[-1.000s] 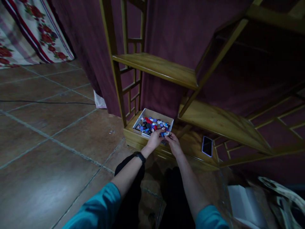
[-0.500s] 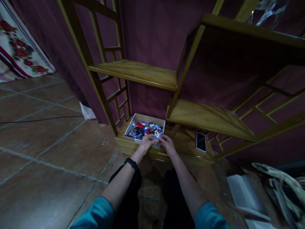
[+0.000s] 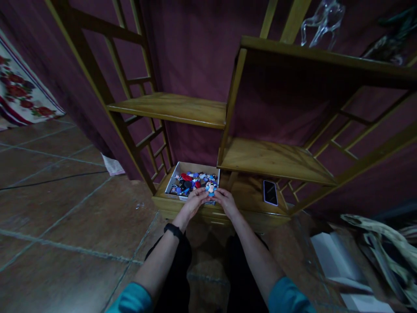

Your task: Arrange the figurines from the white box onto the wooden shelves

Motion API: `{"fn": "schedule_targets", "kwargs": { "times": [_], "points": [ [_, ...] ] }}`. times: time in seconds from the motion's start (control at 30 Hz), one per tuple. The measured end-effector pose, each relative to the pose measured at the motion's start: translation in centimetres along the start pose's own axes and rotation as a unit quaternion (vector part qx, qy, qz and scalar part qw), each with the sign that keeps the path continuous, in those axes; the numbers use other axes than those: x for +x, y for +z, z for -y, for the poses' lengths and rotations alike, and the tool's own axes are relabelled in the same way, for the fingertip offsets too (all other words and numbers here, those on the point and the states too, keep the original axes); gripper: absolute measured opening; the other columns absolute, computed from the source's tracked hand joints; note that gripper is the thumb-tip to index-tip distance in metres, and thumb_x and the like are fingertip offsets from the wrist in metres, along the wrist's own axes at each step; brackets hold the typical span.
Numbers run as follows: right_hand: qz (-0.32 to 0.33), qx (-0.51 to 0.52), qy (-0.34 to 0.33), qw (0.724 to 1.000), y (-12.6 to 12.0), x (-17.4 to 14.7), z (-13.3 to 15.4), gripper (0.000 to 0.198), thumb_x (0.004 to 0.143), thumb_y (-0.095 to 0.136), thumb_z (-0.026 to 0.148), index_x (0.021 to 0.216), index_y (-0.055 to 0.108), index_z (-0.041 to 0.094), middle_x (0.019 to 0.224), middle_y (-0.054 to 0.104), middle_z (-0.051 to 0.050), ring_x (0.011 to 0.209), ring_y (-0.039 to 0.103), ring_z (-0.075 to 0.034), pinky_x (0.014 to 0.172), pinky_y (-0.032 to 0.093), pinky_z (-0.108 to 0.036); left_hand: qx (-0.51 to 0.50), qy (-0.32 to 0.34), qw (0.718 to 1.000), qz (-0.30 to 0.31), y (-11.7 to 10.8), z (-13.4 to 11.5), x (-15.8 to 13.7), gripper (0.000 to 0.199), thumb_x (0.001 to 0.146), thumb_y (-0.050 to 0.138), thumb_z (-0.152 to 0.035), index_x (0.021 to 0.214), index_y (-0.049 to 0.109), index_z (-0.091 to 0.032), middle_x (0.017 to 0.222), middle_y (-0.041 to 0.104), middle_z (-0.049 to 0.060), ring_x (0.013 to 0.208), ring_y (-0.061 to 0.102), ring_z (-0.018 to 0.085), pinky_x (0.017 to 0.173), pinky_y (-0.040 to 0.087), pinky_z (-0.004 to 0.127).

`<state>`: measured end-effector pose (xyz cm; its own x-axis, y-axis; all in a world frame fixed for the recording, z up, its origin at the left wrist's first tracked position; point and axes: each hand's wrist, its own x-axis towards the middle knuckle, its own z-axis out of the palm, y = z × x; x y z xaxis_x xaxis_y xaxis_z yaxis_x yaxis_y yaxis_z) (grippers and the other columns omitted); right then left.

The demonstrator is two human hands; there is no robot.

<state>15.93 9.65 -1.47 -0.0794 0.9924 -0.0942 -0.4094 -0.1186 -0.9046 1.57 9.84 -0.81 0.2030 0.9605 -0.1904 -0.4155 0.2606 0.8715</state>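
Note:
Between the fingertips of both hands is a small blue-and-white figurine (image 3: 210,188), held upright at the front edge of a shallow box. My left hand (image 3: 196,200) pinches its left side; a dark band circles that wrist. From the other side, my right hand (image 3: 226,201) grips it with closed fingers. Just behind the hands, the white cardboard box (image 3: 172,177) holds many small colourful figures in blue, red, black and white. My hands hide the box's front right corner. Fine details of the held figurine are too small to make out.
The box stands on the low base of a wooden shelf unit (image 3: 169,106). A phone (image 3: 270,192) lies to the right on that base. Clear glass animal figure (image 3: 324,24) stands on the upper shelf. White boxes (image 3: 339,256) and a pale bag (image 3: 374,226) sit on the floor at right.
The view has turned slightly right and up, so more of the glass figure shows. Both hands still hold the figurine, which now faces more upright and shows more clearly between the fingers.

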Motion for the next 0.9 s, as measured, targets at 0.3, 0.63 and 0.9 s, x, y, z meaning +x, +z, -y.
{"fn": "schedule_targets", "kwargs": {
  "times": [0.3, 0.63, 0.9],
  "points": [
    [0.031, 0.038, -0.014, 0.999, 0.1, -0.5, 0.0, 0.030, 0.060, 0.073, 0.037, 0.081, 0.067, 0.017, 0.081, 0.068, -0.003, 0.073, 0.064, -0.016, 0.076, 0.051, -0.034, -0.031, -0.032, 0.999, -0.012, 0.0, -1.0, -0.7, 0.018, 0.065, 0.072, -0.012, 0.081, 0.065, -0.010, 0.075, 0.069, 0.008, 0.062, 0.064, 0.013, 0.068, 0.052, 0.028],
    [0.048, -0.028, -0.006, 0.998, -0.2, -3.3, 0.2, 0.031, 0.059, 0.073, 0.039, 0.079, 0.068, 0.017, 0.081, 0.069, -0.003, 0.071, 0.063, -0.017, 0.075, 0.051, -0.034, -0.062, -0.018, 0.996, -0.063, 1.0, 0.8, -4.2, 0.014, 0.066, 0.070, -0.009, 0.078, 0.064, -0.010, 0.074, 0.069, 0.007, 0.063, 0.065, 0.014, 0.063, 0.053, 0.024],
    [0.035, -0.032, 0.002, 0.999, -1.0, -7.1, 1.2, 0.032, 0.060, 0.072, 0.039, 0.082, 0.068, 0.016, 0.080, 0.069, -0.005, 0.074, 0.064, -0.019, 0.078, 0.050, -0.038, -0.144, -0.054, 0.987, -0.041, 1.7, 2.9, -6.8, 0.004, 0.074, 0.063, -0.011, 0.078, 0.062, -0.010, 0.072, 0.068, 0.008, 0.064, 0.065, 0.013, 0.065, 0.053, 0.023]
  ]
}}
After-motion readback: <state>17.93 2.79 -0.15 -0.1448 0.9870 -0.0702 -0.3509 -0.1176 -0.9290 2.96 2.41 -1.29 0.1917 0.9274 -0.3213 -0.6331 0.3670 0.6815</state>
